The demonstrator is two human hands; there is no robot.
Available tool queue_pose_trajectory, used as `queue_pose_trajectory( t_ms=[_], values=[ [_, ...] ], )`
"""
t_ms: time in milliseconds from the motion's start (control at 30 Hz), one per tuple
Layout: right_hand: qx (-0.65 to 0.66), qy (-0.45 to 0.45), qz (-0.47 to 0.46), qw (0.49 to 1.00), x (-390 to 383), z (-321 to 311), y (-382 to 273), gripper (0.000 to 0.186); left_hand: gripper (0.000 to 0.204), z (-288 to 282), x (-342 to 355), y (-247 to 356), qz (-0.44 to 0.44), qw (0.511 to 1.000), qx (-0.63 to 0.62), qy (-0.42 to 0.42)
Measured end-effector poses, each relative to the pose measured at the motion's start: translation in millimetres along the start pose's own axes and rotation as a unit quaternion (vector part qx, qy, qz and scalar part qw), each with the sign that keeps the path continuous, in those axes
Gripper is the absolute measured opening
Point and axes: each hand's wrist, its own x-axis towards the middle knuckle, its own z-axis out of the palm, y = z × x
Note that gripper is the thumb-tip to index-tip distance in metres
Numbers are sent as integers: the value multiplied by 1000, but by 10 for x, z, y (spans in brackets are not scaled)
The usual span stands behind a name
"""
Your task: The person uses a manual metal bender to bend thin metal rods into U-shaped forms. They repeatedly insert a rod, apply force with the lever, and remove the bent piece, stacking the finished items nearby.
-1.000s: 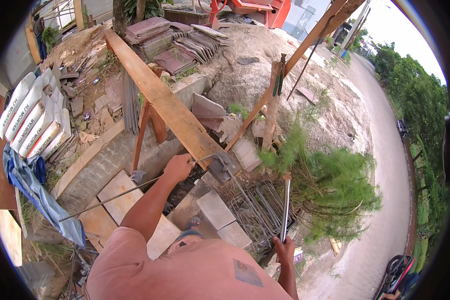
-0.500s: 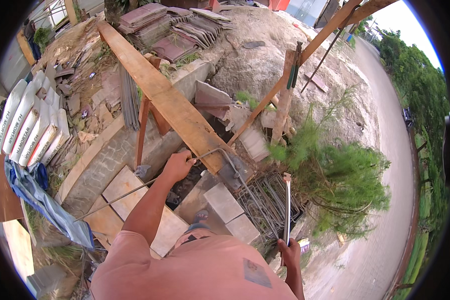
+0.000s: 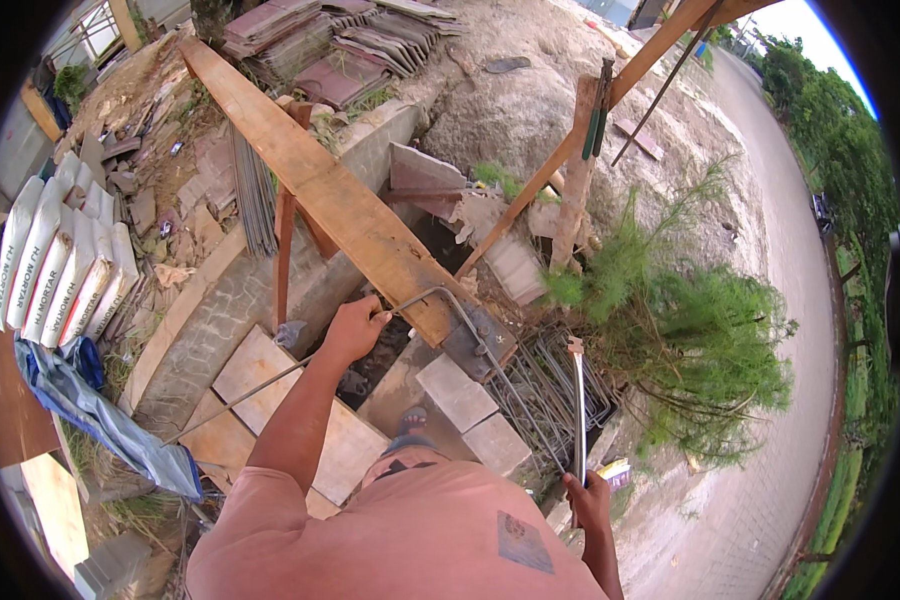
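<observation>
Rod (image 3: 461,312) shifted along plank (image 3: 325,190) — left hand (image 3: 356,328) wrapped round it, right hand (image 3: 589,500) round bar (image 3: 580,410).

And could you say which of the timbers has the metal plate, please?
The wide plank beside the left hand, its plate under the bent rod; the slanting beam and upright post show none.

Silver bar (image 3: 581,420) with a copper-orange tip, right of centre; grey rod (image 3: 415,300) and orange-brown plank (image 3: 320,185) at centre.
Salmon-pink shirt (image 3: 400,530) with grey patch (image 3: 525,540), bottom; white, dark-lettered sacks (image 3: 55,260), left.
</observation>
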Motion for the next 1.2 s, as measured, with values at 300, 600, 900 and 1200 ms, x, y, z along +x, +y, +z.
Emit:
queue_pose_trajectory(
  t_ms=[300,600,900,1200],
  values=[
    [-207,87,-167,960,151,-280,-36,30,26,-55,-2,35,-22,999,-16,-19],
    [-328,125,-232,907,656,-601,-48,24,25,-52,29,64,-7,1000,-14,-22],
    [-351,115,-216,904,1124,-710,-59,21,25,-78,26,60,-12,999,-20,-28],
    [-440,111,-416,788,2158,-1033,-814,11,24,-57,30,32,-24,998,-28,-43]
  ],
)
